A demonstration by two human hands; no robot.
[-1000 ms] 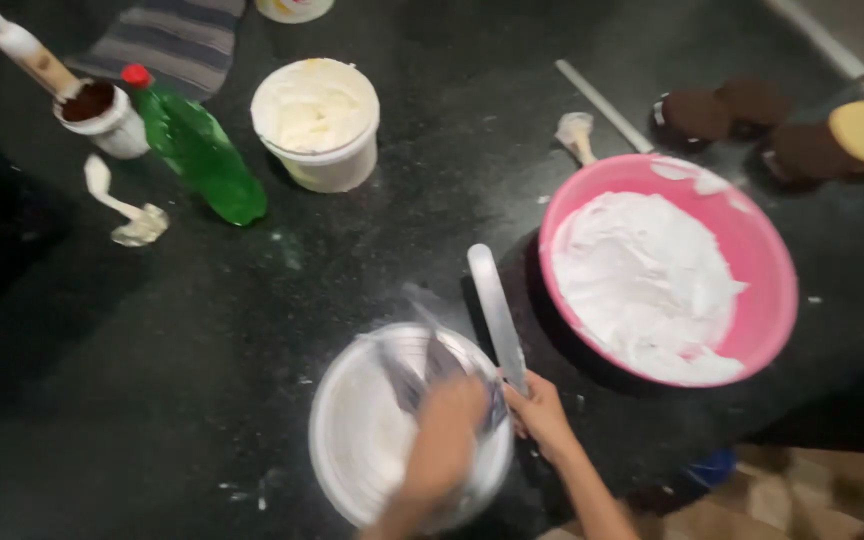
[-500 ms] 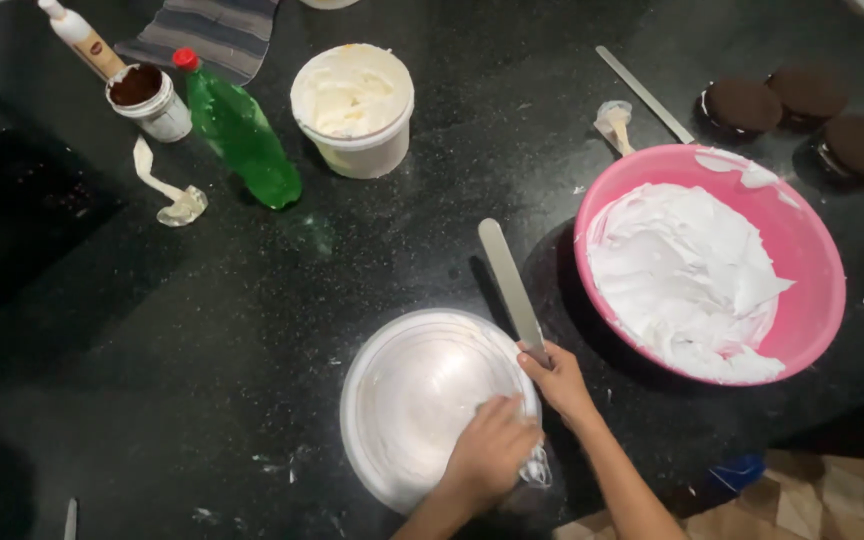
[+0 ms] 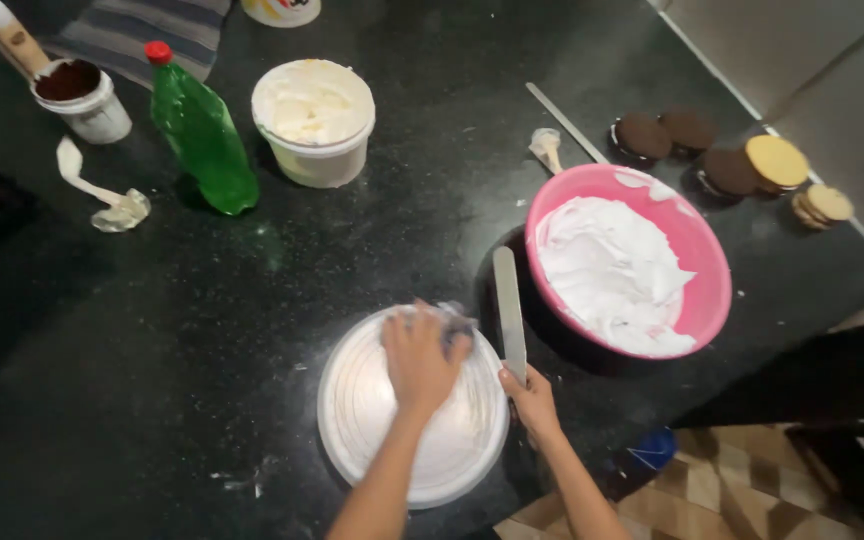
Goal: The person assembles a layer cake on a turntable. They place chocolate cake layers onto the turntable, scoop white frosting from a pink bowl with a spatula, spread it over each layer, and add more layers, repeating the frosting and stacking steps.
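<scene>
Left hand (image 3: 422, 358) now farther up white turntable (image 3: 372, 440)

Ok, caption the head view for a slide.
Left hand wipes round white turntable; right hand holds flat metal spatula beside pink bowl.

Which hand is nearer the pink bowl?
Right. The right hand grips the spatula just below and left of the pink bowl. The left hand presses a wad on the white round board, farther left.
</scene>
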